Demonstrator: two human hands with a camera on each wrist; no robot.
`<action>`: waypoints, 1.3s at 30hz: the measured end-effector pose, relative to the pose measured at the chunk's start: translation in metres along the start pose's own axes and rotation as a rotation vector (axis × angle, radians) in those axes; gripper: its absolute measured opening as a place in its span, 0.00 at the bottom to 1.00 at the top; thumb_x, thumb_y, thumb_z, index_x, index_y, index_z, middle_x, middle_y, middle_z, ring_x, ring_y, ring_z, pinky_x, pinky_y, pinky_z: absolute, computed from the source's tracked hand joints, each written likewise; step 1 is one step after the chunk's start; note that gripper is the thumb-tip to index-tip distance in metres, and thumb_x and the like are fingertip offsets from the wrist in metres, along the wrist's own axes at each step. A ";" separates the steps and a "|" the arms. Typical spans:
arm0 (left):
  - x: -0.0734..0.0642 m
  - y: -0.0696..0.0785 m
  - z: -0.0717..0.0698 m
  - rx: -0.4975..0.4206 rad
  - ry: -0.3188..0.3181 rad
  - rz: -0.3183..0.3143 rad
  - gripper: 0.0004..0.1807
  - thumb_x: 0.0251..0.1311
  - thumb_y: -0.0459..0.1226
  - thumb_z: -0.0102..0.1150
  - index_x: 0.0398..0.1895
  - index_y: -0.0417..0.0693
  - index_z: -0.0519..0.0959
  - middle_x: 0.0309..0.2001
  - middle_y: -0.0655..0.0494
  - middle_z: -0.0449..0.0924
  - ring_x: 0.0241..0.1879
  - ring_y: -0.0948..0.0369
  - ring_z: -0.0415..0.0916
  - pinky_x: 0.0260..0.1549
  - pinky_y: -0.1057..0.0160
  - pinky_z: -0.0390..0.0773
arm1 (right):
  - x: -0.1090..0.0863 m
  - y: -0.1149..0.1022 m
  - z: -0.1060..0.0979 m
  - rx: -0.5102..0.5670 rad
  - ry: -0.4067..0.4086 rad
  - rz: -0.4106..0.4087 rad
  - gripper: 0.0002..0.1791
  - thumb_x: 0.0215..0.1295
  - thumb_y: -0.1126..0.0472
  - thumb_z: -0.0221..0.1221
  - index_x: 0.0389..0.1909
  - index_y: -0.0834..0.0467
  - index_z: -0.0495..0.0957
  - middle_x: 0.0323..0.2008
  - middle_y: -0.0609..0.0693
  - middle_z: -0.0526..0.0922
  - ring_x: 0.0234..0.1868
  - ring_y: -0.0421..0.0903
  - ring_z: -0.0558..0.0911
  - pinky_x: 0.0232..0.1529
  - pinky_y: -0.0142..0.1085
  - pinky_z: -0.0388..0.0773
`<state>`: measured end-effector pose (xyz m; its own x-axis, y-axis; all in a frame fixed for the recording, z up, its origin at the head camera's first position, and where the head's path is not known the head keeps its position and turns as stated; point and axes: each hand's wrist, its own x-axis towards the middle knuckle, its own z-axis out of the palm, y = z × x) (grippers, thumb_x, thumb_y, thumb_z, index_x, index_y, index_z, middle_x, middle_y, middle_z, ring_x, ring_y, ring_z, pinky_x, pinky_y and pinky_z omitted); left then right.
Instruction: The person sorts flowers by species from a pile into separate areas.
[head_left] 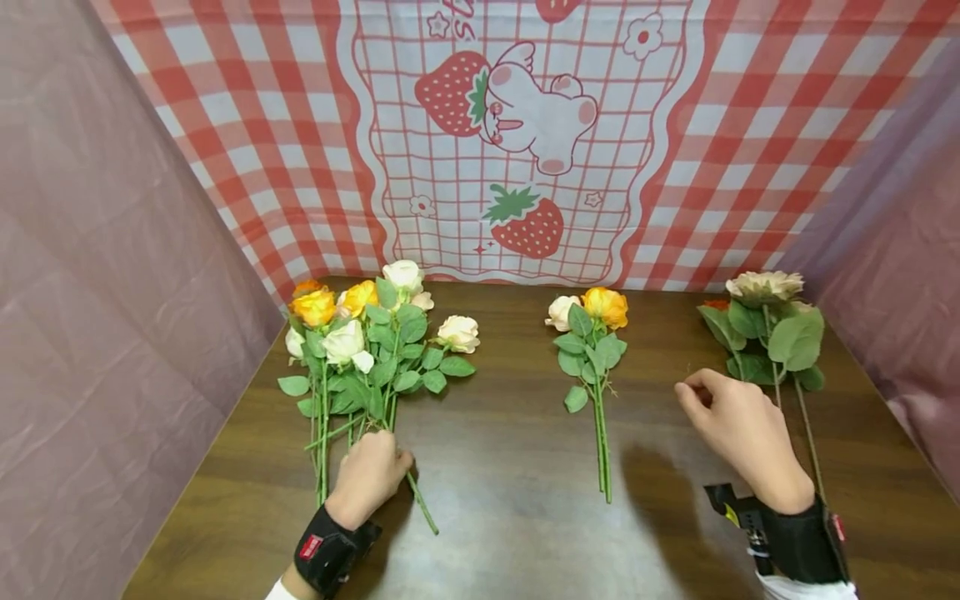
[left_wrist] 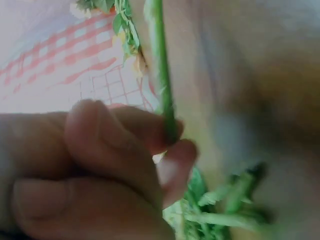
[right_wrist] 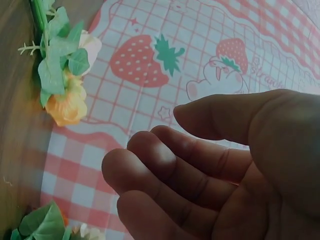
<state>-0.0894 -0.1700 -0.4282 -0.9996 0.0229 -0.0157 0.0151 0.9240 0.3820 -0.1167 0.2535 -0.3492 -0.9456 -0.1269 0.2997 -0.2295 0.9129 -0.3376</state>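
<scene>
My left hand (head_left: 369, 473) pinches a green rose stem (left_wrist: 161, 65) between thumb and fingers, low on the left bunch. The lower end of that stem (head_left: 423, 505) sticks out past the hand toward the near side. White, cream and orange roses (head_left: 343, 343) with green leaves lie above this hand. Over the table on the right, my right hand (head_left: 742, 429) holds nothing. Its fingers (right_wrist: 150, 160) are loosely curled in the right wrist view, with the thumb apart from them. Which flower head belongs to the pinched stem, I cannot tell.
A cream and an orange rose (head_left: 604, 308) lie together mid-table. Large-leaved flowers (head_left: 765, 287) on long stems lie at the right, partly behind the right hand. A red-checked strawberry cloth (head_left: 525, 225) hangs along the wooden table's (head_left: 502, 467) far edge.
</scene>
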 end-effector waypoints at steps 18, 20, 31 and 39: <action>-0.007 0.005 -0.035 -0.159 0.466 0.105 0.15 0.54 0.31 0.53 0.11 0.49 0.68 0.08 0.60 0.64 0.09 0.65 0.62 0.07 0.61 0.65 | -0.006 -0.027 0.027 0.010 -0.071 -0.096 0.05 0.60 0.59 0.57 0.31 0.56 0.79 0.19 0.46 0.77 0.15 0.38 0.67 0.15 0.36 0.64; -0.004 0.013 -0.039 -0.184 0.492 0.180 0.12 0.55 0.31 0.54 0.15 0.47 0.71 0.08 0.61 0.66 0.08 0.68 0.61 0.05 0.64 0.65 | -0.007 -0.033 0.031 0.025 -0.093 -0.106 0.04 0.60 0.59 0.58 0.31 0.55 0.79 0.19 0.45 0.77 0.15 0.37 0.67 0.15 0.36 0.65; 0.008 0.088 -0.035 -0.430 0.395 0.669 0.04 0.60 0.31 0.54 0.28 0.44 0.73 0.15 0.58 0.77 0.15 0.73 0.70 0.09 0.78 0.68 | -0.020 -0.087 0.055 0.458 -0.188 -0.281 0.12 0.62 0.58 0.58 0.46 0.52 0.76 0.30 0.42 0.81 0.30 0.33 0.76 0.25 0.34 0.78; 0.005 0.129 -0.019 -0.496 0.297 0.806 0.03 0.63 0.34 0.51 0.31 0.46 0.72 0.18 0.60 0.77 0.18 0.75 0.68 0.14 0.79 0.67 | -0.031 -0.123 0.043 0.753 -0.099 -0.352 0.23 0.54 0.72 0.60 0.53 0.62 0.69 0.31 0.54 0.83 0.31 0.41 0.80 0.22 0.36 0.80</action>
<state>-0.0933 -0.0577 -0.3618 -0.6608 0.4156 0.6250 0.7496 0.4083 0.5210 -0.0689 0.1282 -0.3549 -0.7976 -0.4218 0.4312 -0.5748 0.3147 -0.7554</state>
